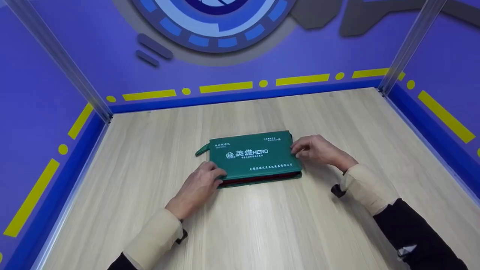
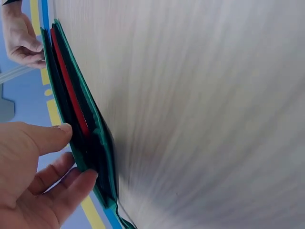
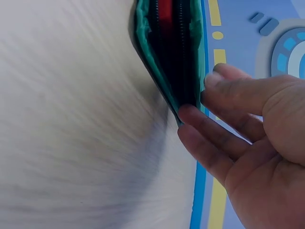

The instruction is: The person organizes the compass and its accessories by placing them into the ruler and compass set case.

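Note:
A green zip case [image 1: 255, 155] with white "HERO" lettering and Chinese characters lies flat on the wooden table. Its near side gapes along the zipper, and something red [image 2: 71, 90] shows inside. At the near left corner my left hand [image 1: 200, 182] pinches the upper cover between thumb and fingers. My right hand [image 1: 317, 150] grips the cover's right edge, fingertips at the gap. Zipper teeth [image 3: 181, 24] run along both lips of the opening in the right wrist view. A green strap [image 1: 202, 150] sticks out from the far left corner. The depth of the inside is too dark to see.
The pale wooden table [image 1: 157, 135] is bounded by blue-purple panels [image 1: 82, 56] with yellow marks at the back and both sides. Metal posts [image 1: 408, 48] stand at the back corners. Dark wrist straps [image 1: 338, 190] sit on both beige cuffs.

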`<state>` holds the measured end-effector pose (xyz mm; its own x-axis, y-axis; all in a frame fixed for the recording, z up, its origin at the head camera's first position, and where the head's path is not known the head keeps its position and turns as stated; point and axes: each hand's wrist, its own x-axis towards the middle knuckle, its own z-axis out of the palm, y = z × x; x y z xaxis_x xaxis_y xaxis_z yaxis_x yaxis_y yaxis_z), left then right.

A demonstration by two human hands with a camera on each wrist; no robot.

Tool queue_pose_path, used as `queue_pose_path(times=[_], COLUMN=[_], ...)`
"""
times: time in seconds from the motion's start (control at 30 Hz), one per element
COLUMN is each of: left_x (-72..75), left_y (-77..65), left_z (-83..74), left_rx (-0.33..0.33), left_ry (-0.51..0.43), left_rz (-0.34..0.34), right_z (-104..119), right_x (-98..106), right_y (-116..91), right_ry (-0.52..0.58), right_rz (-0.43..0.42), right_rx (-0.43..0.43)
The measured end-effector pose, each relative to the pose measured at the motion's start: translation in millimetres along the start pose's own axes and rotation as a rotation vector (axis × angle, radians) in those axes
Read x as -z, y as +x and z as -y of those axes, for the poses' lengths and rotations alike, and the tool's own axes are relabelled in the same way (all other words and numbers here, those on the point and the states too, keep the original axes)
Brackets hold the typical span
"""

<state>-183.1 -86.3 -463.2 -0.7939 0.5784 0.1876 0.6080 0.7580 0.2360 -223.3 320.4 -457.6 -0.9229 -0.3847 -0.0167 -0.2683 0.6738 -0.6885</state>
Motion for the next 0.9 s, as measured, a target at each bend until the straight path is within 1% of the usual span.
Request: queue_pose_path(times=[0.13,0.3,0.4,0.5,0.63,0.73,0.9], left_x=[-2.6,-6.5,-10.7,-14.4,-17.1,-17.6,-18.5], left_y=[6.5,17.9,23.3,28.4,34.6,38.8,49.2], left_z=[-7.4,-21.3,-29.6,-37.6,-47.9,-54.9,-64.9], left_rx=[-0.012,-0.081,-0.110,-0.100,-0.053,-0.033,-0.037], left_ry=[0.040,0.049,0.053,0.063,0.085,0.120,0.190], left_rz=[0.008,0.036,0.042,0.069,0.132,0.166,0.219], right_z=[2,3,5,8,11,12,12], right_x=[-3,-7,-10,-13,-14,-13,-13], right_y=[1,4,6,8,7,7,6], right_ry=[0.018,-0.003,-0.028,-0.053,-0.094,-0.112,-0.115], right_rz=[-0.006,-0.015,0.005,0.028,0.047,0.056,0.069], right_rx=[-0.019,-0.002,-0.011,-0.028,-0.027,-0.023,-0.021])
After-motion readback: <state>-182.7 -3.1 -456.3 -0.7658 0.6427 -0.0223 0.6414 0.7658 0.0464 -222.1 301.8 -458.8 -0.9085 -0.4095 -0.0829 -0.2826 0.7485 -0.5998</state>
